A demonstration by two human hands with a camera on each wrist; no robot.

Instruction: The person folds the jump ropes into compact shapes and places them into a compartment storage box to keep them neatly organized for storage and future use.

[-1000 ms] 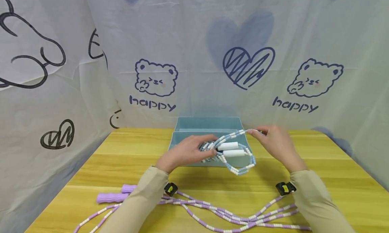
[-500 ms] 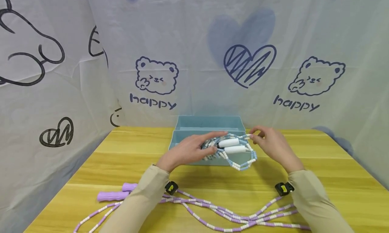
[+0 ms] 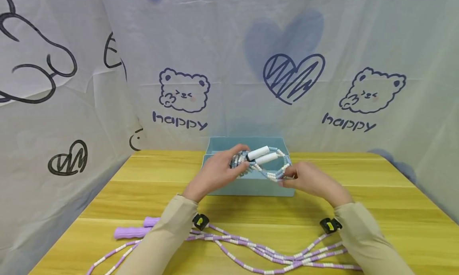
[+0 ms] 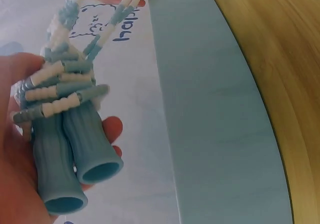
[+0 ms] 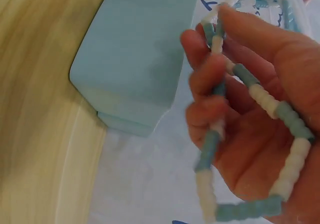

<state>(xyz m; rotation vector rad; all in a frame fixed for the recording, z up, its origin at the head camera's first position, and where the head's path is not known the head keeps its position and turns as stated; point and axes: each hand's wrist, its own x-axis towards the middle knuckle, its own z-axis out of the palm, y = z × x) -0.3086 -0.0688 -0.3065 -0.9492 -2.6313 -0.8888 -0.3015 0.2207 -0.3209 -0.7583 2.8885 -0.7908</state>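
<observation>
My left hand (image 3: 219, 170) grips a blue-and-white beaded jump rope (image 3: 239, 158), bundled up above the light blue box. Turns of beads (image 4: 60, 94) wrap the two handles, whose flared blue ends (image 4: 97, 151) show in the left wrist view. Their white ends (image 3: 267, 158) point up and right in the head view, inside a loose loop of beads. My right hand (image 3: 312, 180) pinches the lower right of that loop. In the right wrist view, a beaded loop (image 5: 292, 169) hangs across its palm with fingers curled over the strand.
The open light blue box (image 3: 251, 187) stands at the table's back, beneath the hands. Nearer me lies a purple-and-white beaded jump rope (image 3: 244, 243), its purple handles (image 3: 132, 232) at the left by my left sleeve. A printed cloth (image 3: 229, 87) hangs behind the wooden table (image 3: 143, 183).
The left hand has raised the bundle and tilted the handles upward. The right hand has moved from the upper strand down and left to the loop's lower edge. The purple rope has stayed put.
</observation>
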